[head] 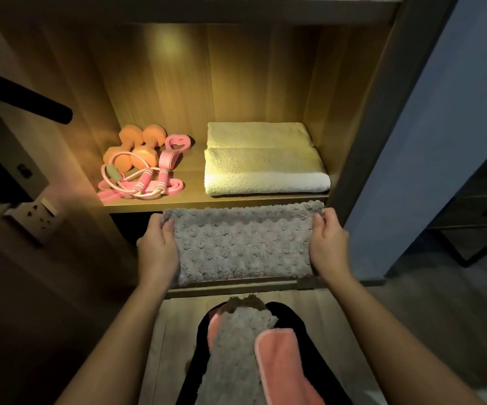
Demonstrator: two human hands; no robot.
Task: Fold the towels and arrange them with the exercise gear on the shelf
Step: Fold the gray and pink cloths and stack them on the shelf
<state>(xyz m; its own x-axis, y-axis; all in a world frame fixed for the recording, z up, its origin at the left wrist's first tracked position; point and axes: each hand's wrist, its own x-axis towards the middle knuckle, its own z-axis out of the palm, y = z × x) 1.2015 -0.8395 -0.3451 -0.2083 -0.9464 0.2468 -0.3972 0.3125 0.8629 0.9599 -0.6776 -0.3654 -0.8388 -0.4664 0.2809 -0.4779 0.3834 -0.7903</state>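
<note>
While the lit shelf (195,201) is carrying the exercise gear and folded linen, the person is holding a folded grey towel (242,244) in the air just in front of its front edge and slightly below it. The left hand (159,249) is gripping the towel's left edge, thumb on top, and the right hand (328,244) is gripping the right edge the same way. Orange dumbbells (137,147) are lying at the shelf's left, a pink grip trainer (175,150) is leaning just beside them, and a pink pull rope (140,185) is coiling in front, touching them. Two folded cream towels (265,171) are sitting at the right, touching each other. Nearer the camera, another grey towel (233,346) and a pink towel (280,355) are lying overlapped on the person's lap.
</note>
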